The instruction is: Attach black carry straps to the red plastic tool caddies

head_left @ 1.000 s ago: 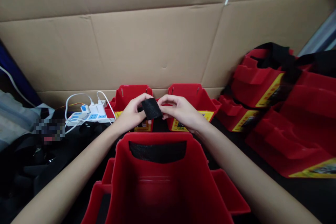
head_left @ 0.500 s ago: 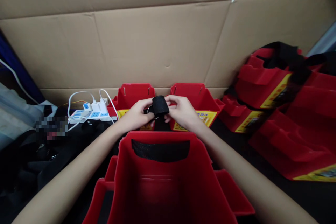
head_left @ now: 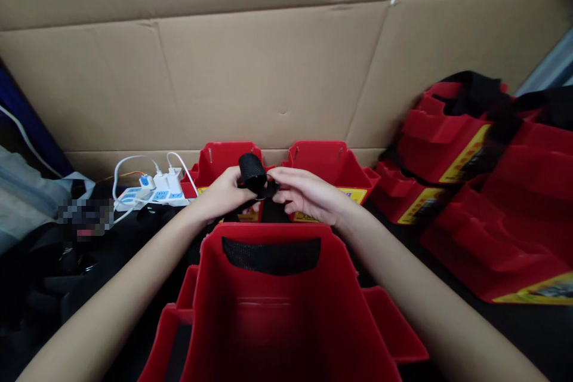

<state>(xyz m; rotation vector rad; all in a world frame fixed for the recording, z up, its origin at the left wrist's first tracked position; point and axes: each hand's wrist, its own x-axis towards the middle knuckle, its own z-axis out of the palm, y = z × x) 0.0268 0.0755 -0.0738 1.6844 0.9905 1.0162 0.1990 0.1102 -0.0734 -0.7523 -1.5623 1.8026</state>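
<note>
- beyond the far rim of the near red bag (head_left: pixel 277 304), the left hand (head_left: pixel 224 194) pinches a rolled black strap (head_left: pixel 253 172), held above the gap between 2 red pouches (head_left: pixel 331 164).
- right hand (head_left: pixel 308 194) has its fingertips closed on the strap's lower end.
- the roll looks loosely gripped; it could spring open or slip down between the pouches.
- the strap's lower run is hidden behind the bag rim; any buckle is too dark to tell.
</note>
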